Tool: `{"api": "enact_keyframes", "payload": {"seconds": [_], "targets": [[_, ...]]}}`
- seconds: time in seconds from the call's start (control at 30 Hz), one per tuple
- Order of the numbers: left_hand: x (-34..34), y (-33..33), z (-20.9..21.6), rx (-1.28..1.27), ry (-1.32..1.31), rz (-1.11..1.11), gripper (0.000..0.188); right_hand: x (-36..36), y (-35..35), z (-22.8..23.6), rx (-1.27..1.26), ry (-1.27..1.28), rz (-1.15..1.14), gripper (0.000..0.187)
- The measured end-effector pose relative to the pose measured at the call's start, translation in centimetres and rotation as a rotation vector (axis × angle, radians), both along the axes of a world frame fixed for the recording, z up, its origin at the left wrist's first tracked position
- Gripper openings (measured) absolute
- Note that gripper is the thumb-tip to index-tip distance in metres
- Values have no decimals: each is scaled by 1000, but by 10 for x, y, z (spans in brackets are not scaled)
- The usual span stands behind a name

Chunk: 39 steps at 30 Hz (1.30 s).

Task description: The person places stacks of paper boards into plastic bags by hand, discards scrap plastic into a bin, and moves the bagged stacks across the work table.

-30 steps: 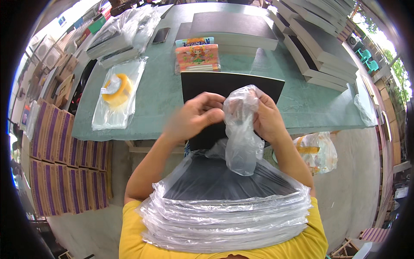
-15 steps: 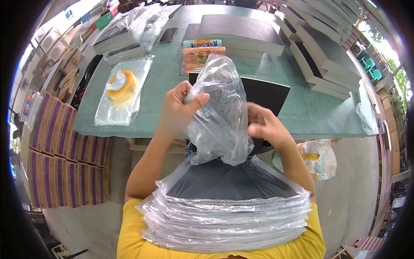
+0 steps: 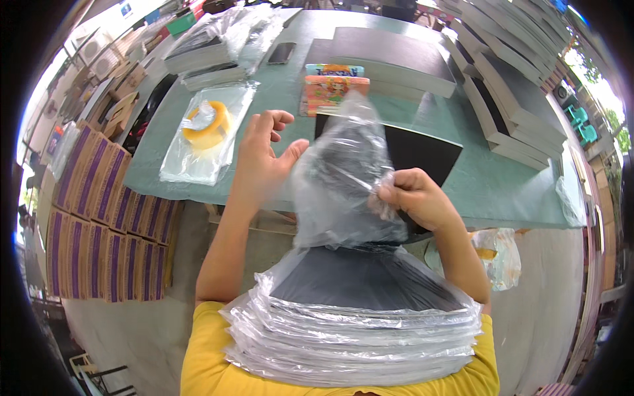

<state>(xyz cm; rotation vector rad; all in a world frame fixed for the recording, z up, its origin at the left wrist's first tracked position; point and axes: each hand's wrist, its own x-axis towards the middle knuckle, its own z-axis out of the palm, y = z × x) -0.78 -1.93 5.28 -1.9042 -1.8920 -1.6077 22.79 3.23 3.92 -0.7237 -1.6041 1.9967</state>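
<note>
1. Holding a clear plastic bag (image 3: 343, 178) up over the edge of a green table (image 3: 502, 178), a person in a yellow shirt works with both hands in the single head view.
2. Right hand (image 3: 416, 198): fingers curled shut, pinching the bag's crumpled right edge; the film bunches just under the fingertips.
3. Left hand (image 3: 261, 158): fingers spread wide and loosely bent, palm against the bag's left side, thumb touching the film. Whether any finger is inside the mouth cannot be told.
4. Just beyond the fingers, behind the bag, a flat black board (image 3: 416, 155) lies on the table, partly seen through the plastic.
5. Below both wrists, against the person's chest, sits a stack of bagged black sheets (image 3: 356, 317), their loose film edges fanned out.
6. Well left of the left fingers, a yellow tape roll (image 3: 206, 122) rests on another clear bag. Farther off, past the fingertips, lie colourful booklets (image 3: 333, 89) and grey stacked boards (image 3: 515, 92).
7. Left of the table, purple-striped cartons (image 3: 99, 218) stand in rows.
8. Risk, as a judgement: only one hand truly grips. If the open left hand slides off the slick film, the bag could collapse or twist shut; pulling hard at the pinched edge could stretch or tear the thin plastic, and a jolt could tip the stack below.
</note>
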Motion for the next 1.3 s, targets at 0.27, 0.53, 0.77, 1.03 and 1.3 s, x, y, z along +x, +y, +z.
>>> {"api": "enact_keyframes", "payload": {"seconds": [0.27, 0.53, 0.77, 1.03, 1.3], "targets": [[48, -29, -15, -185, -379, -545, 27, -33, -22, -22, -26, 148, -410, 30], [-3, -44, 2, -237, -346, -304, 34, 14, -16, 1, 202, -110, -157, 14], [53, -32, -1, -119, -304, -729, 21, 12, -13, 1, 417, -167, -293, 29], [55, -30, -4, -166, -295, -739, 21, 19, -6, -8, 427, -102, -195, 24], [2, -22, -48, -153, -152, -543, 14, 12, -30, 3, -5, 349, -427, 29]]}}
